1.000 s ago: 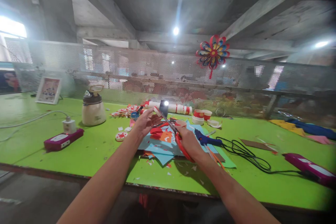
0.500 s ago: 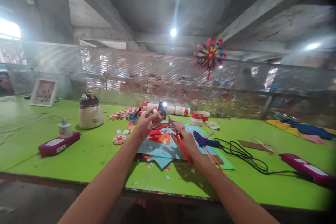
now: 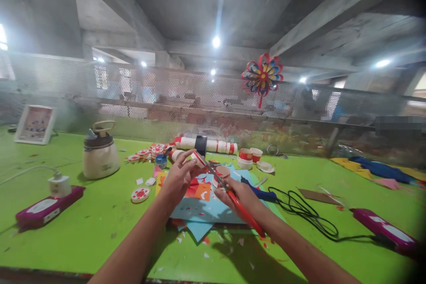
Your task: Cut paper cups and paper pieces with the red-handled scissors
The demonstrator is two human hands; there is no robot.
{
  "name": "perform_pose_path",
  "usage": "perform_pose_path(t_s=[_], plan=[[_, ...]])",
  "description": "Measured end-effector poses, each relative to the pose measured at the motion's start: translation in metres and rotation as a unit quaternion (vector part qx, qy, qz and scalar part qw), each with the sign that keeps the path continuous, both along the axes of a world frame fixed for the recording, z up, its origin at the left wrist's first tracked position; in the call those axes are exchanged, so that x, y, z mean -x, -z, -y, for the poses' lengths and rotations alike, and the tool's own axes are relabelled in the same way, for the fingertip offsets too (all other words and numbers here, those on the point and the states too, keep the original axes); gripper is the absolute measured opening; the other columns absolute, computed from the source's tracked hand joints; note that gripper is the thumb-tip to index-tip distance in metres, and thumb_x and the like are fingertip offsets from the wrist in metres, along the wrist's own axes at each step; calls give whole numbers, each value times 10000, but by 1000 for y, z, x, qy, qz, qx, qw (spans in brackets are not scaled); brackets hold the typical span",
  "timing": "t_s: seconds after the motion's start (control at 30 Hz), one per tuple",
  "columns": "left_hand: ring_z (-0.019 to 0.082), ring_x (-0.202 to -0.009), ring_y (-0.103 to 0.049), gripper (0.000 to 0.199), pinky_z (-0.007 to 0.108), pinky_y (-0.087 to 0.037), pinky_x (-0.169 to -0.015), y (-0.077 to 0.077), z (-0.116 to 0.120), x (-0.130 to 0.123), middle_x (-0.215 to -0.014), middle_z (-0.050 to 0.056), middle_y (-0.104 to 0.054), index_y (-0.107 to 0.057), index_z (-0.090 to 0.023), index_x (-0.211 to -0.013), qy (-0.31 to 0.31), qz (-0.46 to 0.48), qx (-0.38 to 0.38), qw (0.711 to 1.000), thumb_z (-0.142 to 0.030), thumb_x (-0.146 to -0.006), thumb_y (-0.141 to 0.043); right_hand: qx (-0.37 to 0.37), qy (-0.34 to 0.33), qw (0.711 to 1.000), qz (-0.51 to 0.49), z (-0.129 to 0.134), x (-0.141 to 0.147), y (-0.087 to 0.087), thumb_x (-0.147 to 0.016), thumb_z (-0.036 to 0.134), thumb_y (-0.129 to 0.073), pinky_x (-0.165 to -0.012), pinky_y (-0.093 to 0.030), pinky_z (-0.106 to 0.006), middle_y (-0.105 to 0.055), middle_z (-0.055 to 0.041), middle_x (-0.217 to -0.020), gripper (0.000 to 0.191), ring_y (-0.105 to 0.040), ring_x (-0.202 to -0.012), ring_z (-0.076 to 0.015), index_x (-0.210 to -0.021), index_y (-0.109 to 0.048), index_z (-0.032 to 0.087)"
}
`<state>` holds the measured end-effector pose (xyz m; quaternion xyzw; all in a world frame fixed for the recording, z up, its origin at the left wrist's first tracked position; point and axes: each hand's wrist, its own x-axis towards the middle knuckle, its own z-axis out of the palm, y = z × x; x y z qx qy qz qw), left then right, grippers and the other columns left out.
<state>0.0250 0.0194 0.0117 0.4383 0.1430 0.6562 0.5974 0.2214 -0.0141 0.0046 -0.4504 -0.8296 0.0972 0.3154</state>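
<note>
over blue paper (image 3: pixel 206 213) my left hand (image 3: pixel 175 181) pinches a red-white piece (image 3: pixel 199 159), right hand (image 3: pixel 242 194) grips scissors (image 3: pixel 242 210); 1 blade slip could nick me

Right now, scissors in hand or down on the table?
In hand: the right hand grips the red-handled scissors, over the light-blue paper.

Red-hdl scissors (image 3: pixel 245 213), tips nr red/wht piece (image 3: pixel 199 159)

Scissors (image 3: pixel 244 213), red-handled, blades grey; small piece (image 3: pixel 199 159), white and red; paper sheet (image 3: pixel 184 209), light blue; glue gun (image 3: pixel 266 195), dark blue. Desk (image 3: pixel 109 226), lime green; disc (image 3: pixel 140 194), white with red spots; power strip (image 3: pixel 71 195), magenta; flower ornament (image 3: pixel 262 76), red, blue, yellow.
</note>
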Motion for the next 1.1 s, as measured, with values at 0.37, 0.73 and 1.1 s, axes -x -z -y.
perform_pose_path(t_s=[0.37,0.73,1.1], plan=[[212,-807,-684,434,363,-544,-778,-23,5,8,-849,43,-656,-600,-187,-1068,-33,-130,51,990,-245,-681,-786,33,18,999,-25,17,-5,12,-889,367,-543,-777,-475,-374,-640,-116,-1048,345,-596,-894,-246,-1152,-556,145],[226,-902,-682,427,362,-542,-809,-4,-11,3,-968,87,-725,-600,-193,-1142,3,-125,66,990,-248,-742,-740,31,49,998,-13,13,1,30,-897,342,-539,-778,-490,-417,-630,-128,-1007,352,-604,-903,-275,-1186,-557,142],[213,-920,-677,391,369,-545,-840,3,-9,3,-1011,77,-716,-593,-208,-1141,-39,-156,55,985,-253,-774,-720,20,86,996,-7,21,7,33,-911,442,-512,-721,-504,-412,-636,-95,-889,388,-620,-806,-267,-1171,-586,163]])
